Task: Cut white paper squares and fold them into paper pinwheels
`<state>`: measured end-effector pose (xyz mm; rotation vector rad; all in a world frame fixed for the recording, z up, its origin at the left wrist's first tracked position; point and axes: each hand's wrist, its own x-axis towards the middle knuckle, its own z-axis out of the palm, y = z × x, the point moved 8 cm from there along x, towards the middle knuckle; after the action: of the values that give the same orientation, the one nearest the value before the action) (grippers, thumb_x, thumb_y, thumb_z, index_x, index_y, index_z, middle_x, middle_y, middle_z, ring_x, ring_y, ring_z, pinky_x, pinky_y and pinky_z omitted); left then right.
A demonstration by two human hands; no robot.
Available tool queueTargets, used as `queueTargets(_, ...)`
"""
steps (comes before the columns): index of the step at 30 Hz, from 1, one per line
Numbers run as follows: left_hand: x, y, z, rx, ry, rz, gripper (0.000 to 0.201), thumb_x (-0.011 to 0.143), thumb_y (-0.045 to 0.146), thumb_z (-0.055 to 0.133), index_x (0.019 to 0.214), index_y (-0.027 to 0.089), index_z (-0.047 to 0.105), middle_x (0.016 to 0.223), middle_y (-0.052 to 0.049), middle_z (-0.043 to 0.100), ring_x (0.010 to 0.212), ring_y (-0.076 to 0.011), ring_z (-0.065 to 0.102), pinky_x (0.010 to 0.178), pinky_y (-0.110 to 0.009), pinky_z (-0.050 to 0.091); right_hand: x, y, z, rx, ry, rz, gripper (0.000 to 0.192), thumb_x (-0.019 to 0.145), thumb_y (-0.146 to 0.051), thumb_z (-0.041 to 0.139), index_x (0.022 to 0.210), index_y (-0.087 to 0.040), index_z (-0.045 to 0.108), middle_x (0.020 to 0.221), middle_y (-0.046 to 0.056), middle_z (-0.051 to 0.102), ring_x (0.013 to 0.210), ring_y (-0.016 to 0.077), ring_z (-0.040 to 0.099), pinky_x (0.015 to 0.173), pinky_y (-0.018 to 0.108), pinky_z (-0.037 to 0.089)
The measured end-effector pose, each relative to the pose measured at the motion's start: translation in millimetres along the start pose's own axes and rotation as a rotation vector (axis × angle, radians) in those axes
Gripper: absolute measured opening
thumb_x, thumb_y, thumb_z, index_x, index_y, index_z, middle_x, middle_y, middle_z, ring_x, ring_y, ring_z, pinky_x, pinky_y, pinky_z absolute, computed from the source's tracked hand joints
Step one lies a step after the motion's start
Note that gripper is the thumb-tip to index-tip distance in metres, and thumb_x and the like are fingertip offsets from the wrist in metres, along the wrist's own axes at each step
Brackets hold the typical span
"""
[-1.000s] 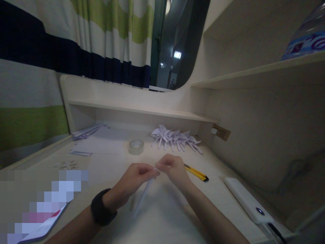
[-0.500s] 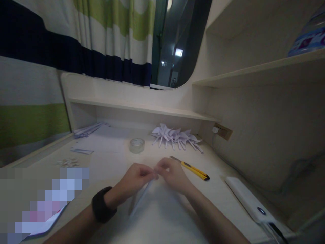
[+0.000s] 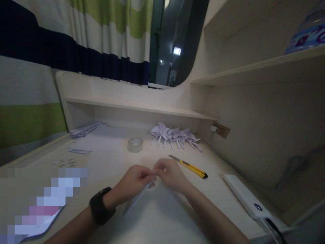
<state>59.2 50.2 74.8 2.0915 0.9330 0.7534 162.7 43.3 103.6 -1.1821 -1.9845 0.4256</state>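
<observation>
Head view: left hand [image 3: 134, 183] and right hand [image 3: 169, 174] meet fingertip to fingertip — both pinched on a rolled paper strip [image 3: 138, 200] low over the surface [image 3: 114, 159], utility knife [image 3: 189, 166] just beside.

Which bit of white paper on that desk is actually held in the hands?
The long folded strip, pinched by both hands' fingers; the folded paper shapes lie untouched behind.

Left hand [image 3: 134, 184] & right hand [image 3: 170, 175] pinch thin white folded paper strip [image 3: 138, 200] btwn fingers [image 3: 152, 176]; yellow utility knife [image 3: 189, 166] just right of fingers, clear tape roll [image 3: 135, 145] beyond them on table [image 3: 228, 200].
</observation>
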Motion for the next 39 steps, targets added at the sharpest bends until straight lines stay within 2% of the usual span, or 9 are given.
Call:
queueTargets(5,-1,-3,-1.2,-0.052,0.013,-0.05,0.033,0.083,0.038,0.052,0.066,0.014,0.067,0.061,-0.004,0.068,0.058,-0.0163,0.064,0.056,-0.023,0.043,0,-2,-2,-0.041,0.065,-0.045,0.015,0.073,-0.006,0.057,0.067,-0.017,0.066,0.066,0.0,0.067,0.063,0.0125,0.059,0.061,0.022,0.042)
queueTargets(12,1,-7,-1.9,0.026,0.008,-0.017,0.034,0.085,0.037,0.049,0.071,0.014,0.07,0.064,-0.005,0.07,0.06,-0.0162,0.065,0.058,-0.023,0.044,0,4,8,0.015,-0.046,-0.061,0.009,0.078,-0.012,0.059,0.076,-0.018,0.066,0.067,-0.001,0.068,0.061,0.0117,0.06,0.06,0.021,0.042)
queueTargets(17,1,-10,-1.3,0.046,0.049,-0.014,0.042,0.087,0.045,0.046,0.068,0.014,0.069,0.062,-0.005,0.07,0.058,-0.0157,0.064,0.056,-0.022,0.044,-2,3,8,-0.16,0.01,-0.186,0.016,0.074,-0.005,0.055,0.071,-0.018,0.064,0.069,0.0,0.065,0.068,0.0138,0.059,0.065,0.023,0.041)
queueTargets(20,1,-9,-2.2,0.003,0.072,-0.023,0.046,0.087,0.05,0.045,0.07,0.014,0.068,0.062,-0.005,0.069,0.057,-0.0156,0.063,0.055,-0.022,0.044,-4,-1,5,-0.141,0.044,-0.25,0.018,0.075,-0.004,0.053,0.071,-0.018,0.064,0.07,0.001,0.064,0.069,0.0138,0.058,0.067,0.023,0.041)
queueTargets(23,0,-7,-5.6,0.002,0.108,-0.007,0.047,0.086,0.052,0.046,0.069,0.015,0.068,0.063,-0.004,0.069,0.057,-0.0152,0.062,0.055,-0.022,0.043,-4,-1,-2,-0.079,0.106,-0.234,0.014,0.078,-0.009,0.055,0.072,-0.019,0.064,0.071,0.001,0.064,0.067,0.0135,0.058,0.067,0.024,0.042)
queueTargets(26,0,-7,-7.9,0.034,0.138,0.022,0.045,0.087,0.05,0.046,0.068,0.015,0.068,0.063,-0.003,0.068,0.058,-0.0148,0.062,0.055,-0.022,0.041,-3,2,-3,-0.051,0.116,-0.214,0.006,0.077,-0.014,0.06,0.076,-0.018,0.064,0.071,0.001,0.065,0.066,0.0139,0.059,0.065,0.024,0.043)
queueTargets(30,0,-9,-5.6,0.034,0.143,0.041,0.046,0.089,0.048,0.045,0.067,0.015,0.068,0.062,-0.003,0.067,0.057,-0.0139,0.06,0.054,-0.021,0.039,-4,3,0,-0.072,0.089,-0.258,0.012,0.078,-0.009,0.056,0.072,-0.018,0.062,0.067,0.001,0.063,0.064,0.014,0.058,0.064,0.024,0.042)
queueTargets(34,-2,-5,-6.9,0.015,0.175,0.054,0.046,0.089,0.047,0.045,0.067,0.015,0.068,0.061,-0.002,0.066,0.057,-0.0133,0.058,0.054,-0.021,0.038,-7,-6,-2,-0.112,0.122,-0.324,0.015,0.081,-0.01,0.051,0.073,-0.018,0.061,0.067,0.003,0.06,0.065,0.0152,0.056,0.063,0.025,0.041)
queueTargets(39,-5,1,-14.9,0.078,0.266,0.087,0.04,0.09,0.042,0.047,0.067,0.016,0.068,0.064,-0.001,0.066,0.06,-0.0127,0.058,0.058,-0.021,0.038,-2,-2,-3,-0.071,0.098,-0.265,0.011,0.084,-0.018,0.055,0.075,-0.018,0.062,0.069,0.002,0.062,0.065,0.0143,0.056,0.063,0.025,0.041)
